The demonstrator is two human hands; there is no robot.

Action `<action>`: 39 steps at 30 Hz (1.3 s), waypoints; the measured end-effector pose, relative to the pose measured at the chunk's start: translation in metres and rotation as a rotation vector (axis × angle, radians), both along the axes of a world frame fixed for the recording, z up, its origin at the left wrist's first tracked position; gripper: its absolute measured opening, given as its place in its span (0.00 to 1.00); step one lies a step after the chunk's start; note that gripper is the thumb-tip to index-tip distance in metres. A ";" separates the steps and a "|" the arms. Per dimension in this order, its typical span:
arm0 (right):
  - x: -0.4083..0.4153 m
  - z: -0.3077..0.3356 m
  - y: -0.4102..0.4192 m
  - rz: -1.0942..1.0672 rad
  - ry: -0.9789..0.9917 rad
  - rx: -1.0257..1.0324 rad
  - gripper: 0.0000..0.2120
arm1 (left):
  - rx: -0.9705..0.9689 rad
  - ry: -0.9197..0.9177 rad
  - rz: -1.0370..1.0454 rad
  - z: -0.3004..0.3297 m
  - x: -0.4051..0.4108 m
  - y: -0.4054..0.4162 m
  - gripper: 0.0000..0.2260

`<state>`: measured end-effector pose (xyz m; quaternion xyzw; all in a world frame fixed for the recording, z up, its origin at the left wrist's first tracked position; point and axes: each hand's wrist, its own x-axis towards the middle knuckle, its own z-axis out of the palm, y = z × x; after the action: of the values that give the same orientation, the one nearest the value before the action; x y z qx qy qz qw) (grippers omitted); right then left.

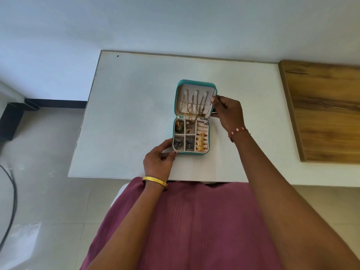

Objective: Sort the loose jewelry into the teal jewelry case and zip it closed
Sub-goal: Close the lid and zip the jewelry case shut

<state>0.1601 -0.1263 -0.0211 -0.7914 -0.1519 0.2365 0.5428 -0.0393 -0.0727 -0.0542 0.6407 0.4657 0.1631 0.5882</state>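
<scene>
On the white table (136, 106) the teal jewelry case (191, 117) lies open near the middle, lid tipped back. At its near-left corner the left hand (158, 159) holds the tray, thumb and curled fingers against the edge; a gold bangle (154, 181) circles that wrist. Inside, dark silver earrings (183, 143) fill the front compartments, though their shapes are too small to make out. Gold rings (201, 142) sit in the padded rolls on the right. Gold chains (194, 105) hang across the lid lining, tangling where they meet the hinge. The right hand (227, 112) pinches the lid's right edge; its fingertips behind the lid are hidden.
</scene>
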 end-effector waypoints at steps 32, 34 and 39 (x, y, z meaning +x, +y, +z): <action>-0.085 -0.024 -0.040 0.058 -0.212 0.008 0.28 | -0.052 0.026 0.044 0.003 0.001 0.000 0.17; -0.083 -0.023 -0.038 0.045 -0.201 0.025 0.27 | -0.048 0.010 0.048 0.004 0.002 -0.001 0.17; -0.080 -0.019 -0.037 0.004 -0.179 0.090 0.26 | -0.030 -0.012 0.035 0.005 0.001 -0.001 0.19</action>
<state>0.0801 -0.1635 -0.0403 -0.7839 -0.2117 0.1587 0.5617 -0.0380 -0.0733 -0.0493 0.6228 0.4757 0.1700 0.5975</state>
